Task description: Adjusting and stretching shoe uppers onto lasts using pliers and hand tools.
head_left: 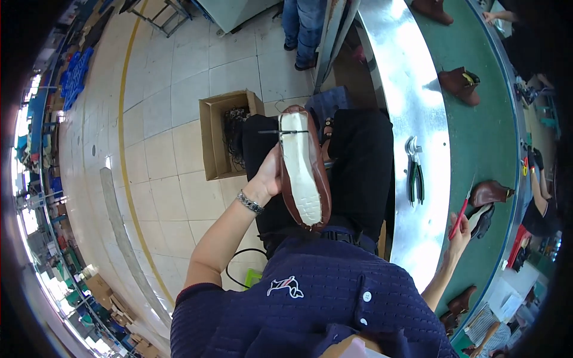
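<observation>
Over my lap, my left hand (270,173) grips a brown leather boot (324,185) by its side, with the pale sole side (300,164) facing up. A thin black strip (291,132) crosses that sole near the far end, and one end sticks out to the left. Away to the right, my right hand (459,234) is closed around a slim red-handled tool (459,216) with a thin shaft; whether it is an awl or a screwdriver I cannot tell. Close to that hand lie a brown boot (490,193) and a black-and-white shoe-shaped piece (481,221).
Pincers with black handles (416,173) lie on the shiny metal bench (427,113) at my right. Beyond it, a green belt (459,143) carries more brown boots (459,85). An open cardboard box (210,143) with dark stringy scraps stands on the floor. Another person's legs (304,27) show ahead.
</observation>
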`<action>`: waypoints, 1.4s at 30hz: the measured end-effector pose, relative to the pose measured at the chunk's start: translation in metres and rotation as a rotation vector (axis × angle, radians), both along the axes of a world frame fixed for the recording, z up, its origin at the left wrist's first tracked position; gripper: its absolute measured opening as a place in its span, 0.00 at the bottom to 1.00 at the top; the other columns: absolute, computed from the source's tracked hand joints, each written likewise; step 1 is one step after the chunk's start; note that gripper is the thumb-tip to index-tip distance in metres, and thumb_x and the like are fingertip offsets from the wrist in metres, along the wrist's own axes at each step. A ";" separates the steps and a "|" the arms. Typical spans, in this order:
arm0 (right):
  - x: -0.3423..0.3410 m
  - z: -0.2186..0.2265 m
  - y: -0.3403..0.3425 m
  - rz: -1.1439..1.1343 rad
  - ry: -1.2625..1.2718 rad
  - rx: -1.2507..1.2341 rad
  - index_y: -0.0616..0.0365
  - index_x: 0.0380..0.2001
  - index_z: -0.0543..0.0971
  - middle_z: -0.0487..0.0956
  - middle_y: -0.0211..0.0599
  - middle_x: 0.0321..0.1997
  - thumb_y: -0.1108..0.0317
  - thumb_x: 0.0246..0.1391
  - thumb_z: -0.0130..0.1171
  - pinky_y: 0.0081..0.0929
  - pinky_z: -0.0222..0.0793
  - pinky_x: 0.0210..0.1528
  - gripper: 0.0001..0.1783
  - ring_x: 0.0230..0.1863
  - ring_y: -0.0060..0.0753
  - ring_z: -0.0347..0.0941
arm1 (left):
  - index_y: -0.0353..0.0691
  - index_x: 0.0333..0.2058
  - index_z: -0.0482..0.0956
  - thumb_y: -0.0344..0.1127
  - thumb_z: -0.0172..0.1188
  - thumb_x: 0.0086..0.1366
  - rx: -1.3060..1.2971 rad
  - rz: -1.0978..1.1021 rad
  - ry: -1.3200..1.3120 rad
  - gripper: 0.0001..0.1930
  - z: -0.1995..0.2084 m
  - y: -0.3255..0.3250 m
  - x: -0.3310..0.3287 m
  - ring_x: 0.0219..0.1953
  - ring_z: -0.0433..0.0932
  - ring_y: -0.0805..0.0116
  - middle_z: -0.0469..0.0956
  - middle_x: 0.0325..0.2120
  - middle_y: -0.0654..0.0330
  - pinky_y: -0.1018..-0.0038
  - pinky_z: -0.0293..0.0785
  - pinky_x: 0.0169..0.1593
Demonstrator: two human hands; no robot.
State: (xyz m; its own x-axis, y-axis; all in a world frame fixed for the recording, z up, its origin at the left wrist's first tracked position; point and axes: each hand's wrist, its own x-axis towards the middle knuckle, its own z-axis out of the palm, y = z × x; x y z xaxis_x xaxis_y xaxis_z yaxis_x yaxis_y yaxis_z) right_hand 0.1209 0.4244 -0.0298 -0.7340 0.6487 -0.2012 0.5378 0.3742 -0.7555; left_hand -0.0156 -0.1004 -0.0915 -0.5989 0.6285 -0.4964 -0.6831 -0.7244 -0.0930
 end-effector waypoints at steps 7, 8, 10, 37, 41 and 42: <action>-0.065 0.067 -0.197 0.560 -0.198 -1.042 0.59 0.54 0.69 0.66 0.19 0.31 0.30 0.47 0.60 0.10 0.58 0.26 0.46 0.27 0.12 0.62 | 0.40 0.59 0.68 0.55 0.46 0.71 -0.423 0.145 0.095 0.28 0.047 0.031 0.027 0.52 0.75 0.65 0.75 0.53 0.57 0.65 0.71 0.58; -0.070 0.068 -0.214 0.678 -0.263 -1.103 0.59 0.53 0.69 0.65 0.19 0.30 0.30 0.49 0.59 0.10 0.58 0.26 0.44 0.27 0.12 0.62 | 0.38 0.60 0.65 0.54 0.49 0.71 -0.644 0.178 0.214 0.29 0.047 0.038 0.036 0.54 0.72 0.66 0.73 0.54 0.57 0.67 0.67 0.60; -0.080 0.073 -0.239 0.838 -0.426 -1.183 0.58 0.51 0.70 0.65 0.19 0.28 0.31 0.51 0.56 0.10 0.58 0.25 0.41 0.26 0.12 0.62 | 0.35 0.62 0.61 0.50 0.55 0.69 -0.984 0.220 0.388 0.31 0.052 0.050 0.046 0.57 0.68 0.69 0.71 0.55 0.57 0.72 0.61 0.61; -0.184 0.047 -0.188 0.589 -0.016 0.398 0.65 0.49 0.78 0.83 0.46 0.33 0.61 0.51 0.65 0.29 0.74 0.40 0.25 0.34 0.34 0.80 | 0.35 0.29 0.80 0.25 0.63 0.58 -2.447 0.450 1.227 0.01 0.055 0.029 0.000 0.43 0.76 0.59 0.80 0.34 0.59 0.67 0.72 0.46; -0.225 -0.003 -0.131 0.589 -0.043 0.584 0.64 0.45 0.80 0.82 0.49 0.34 0.54 0.46 0.69 0.38 0.72 0.41 0.28 0.35 0.45 0.79 | 0.33 0.28 0.77 0.24 0.62 0.59 -2.454 0.617 1.192 0.03 0.048 0.023 0.006 0.36 0.76 0.59 0.78 0.33 0.58 0.69 0.74 0.38; -0.234 -0.016 -0.118 0.600 -0.048 0.614 0.64 0.45 0.80 0.82 0.49 0.34 0.54 0.45 0.68 0.39 0.72 0.42 0.28 0.35 0.47 0.79 | 0.34 0.28 0.77 0.24 0.61 0.60 -2.482 0.656 1.189 0.03 0.057 0.021 0.005 0.35 0.76 0.59 0.78 0.33 0.58 0.69 0.74 0.37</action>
State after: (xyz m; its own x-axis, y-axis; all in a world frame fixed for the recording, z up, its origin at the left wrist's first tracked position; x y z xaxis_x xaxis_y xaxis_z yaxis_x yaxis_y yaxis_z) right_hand -0.1126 0.3060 -0.0461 -0.9873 0.1577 0.0185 0.1444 0.9406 -0.3073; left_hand -0.0104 -0.0796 -0.0349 -0.6935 -0.2218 0.6854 0.2217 0.8395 0.4961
